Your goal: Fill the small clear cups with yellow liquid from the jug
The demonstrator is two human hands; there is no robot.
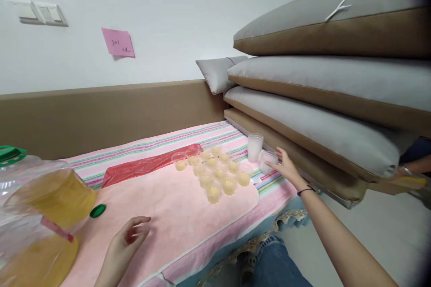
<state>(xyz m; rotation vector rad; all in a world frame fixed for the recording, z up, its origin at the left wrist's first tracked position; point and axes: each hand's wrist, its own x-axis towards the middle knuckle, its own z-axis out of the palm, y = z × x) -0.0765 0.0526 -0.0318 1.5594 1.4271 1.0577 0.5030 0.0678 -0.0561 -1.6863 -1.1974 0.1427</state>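
Observation:
My right hand (284,167) is at a clear plastic cup (266,161), with its thumb and fingers around the near side. Beside that cup stands a stack of nested clear plastic cups (255,147). Several small clear cups with pale yellow liquid (218,173) stand grouped on the pink mat (168,202). Over the near left of the mat, my left hand (127,238) has loosely curled fingers, apart from the thumb, and holds nothing. A green bottle cap (97,210) lies on the mat beyond it.
Large clear jugs of yellow liquid (72,193) stand at the left, one with a green lid (11,154). A red plastic bag (134,169) lies behind the mat. Stacked grey-brown cushions (313,116) crowd the right. A person's hand (404,170) shows at far right.

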